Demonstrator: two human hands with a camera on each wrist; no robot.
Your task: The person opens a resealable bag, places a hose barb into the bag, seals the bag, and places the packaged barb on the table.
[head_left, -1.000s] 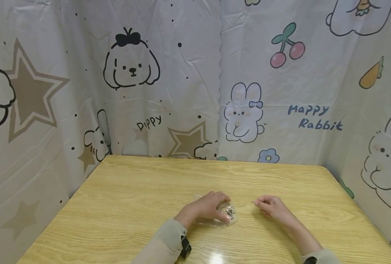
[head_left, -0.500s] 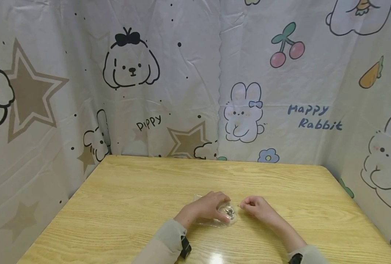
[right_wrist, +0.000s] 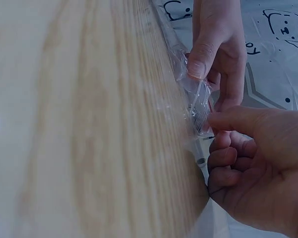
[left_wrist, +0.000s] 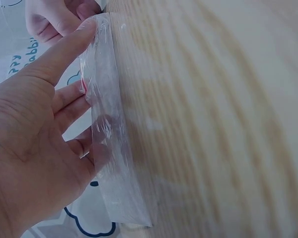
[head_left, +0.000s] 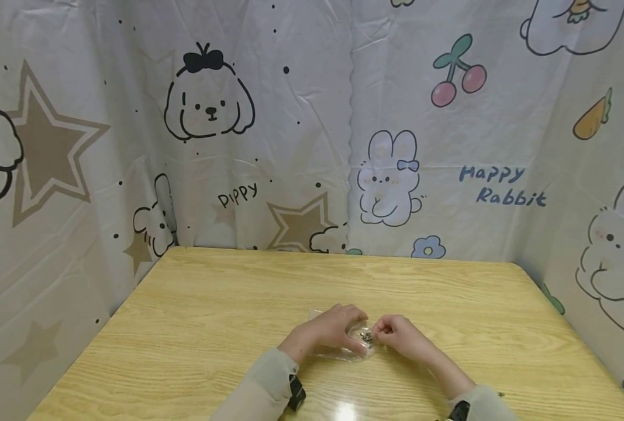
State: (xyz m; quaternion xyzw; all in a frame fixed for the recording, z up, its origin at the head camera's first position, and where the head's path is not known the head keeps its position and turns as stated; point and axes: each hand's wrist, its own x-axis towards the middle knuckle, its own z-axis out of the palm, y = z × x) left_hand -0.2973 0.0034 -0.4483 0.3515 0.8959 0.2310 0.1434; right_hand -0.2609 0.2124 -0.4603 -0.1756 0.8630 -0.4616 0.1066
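A clear plastic bag (head_left: 343, 354) lies on the table under my left hand (head_left: 331, 330). In the left wrist view, the thumb and fingers of that hand hold the bag (left_wrist: 108, 119) at its edges and spread its mouth. Small dark metal pieces (head_left: 366, 337), too small to identify, show inside at the bag's right end. My right hand (head_left: 402, 338) is right at that end, thumb and forefinger pinched together. In the right wrist view its fingertips touch the bag (right_wrist: 201, 101) by the mouth; the small metal piece between them is mostly hidden.
The light wood table (head_left: 227, 292) spreads around both hands. Cloth curtains (head_left: 301, 117) with cartoon prints hang along its back and sides. A dark band (head_left: 296, 393) sits at the left wrist.
My right hand has moved left across the table to the bag's mouth, carrying a small piece between its fingertips. My left hand has stayed on the bag.
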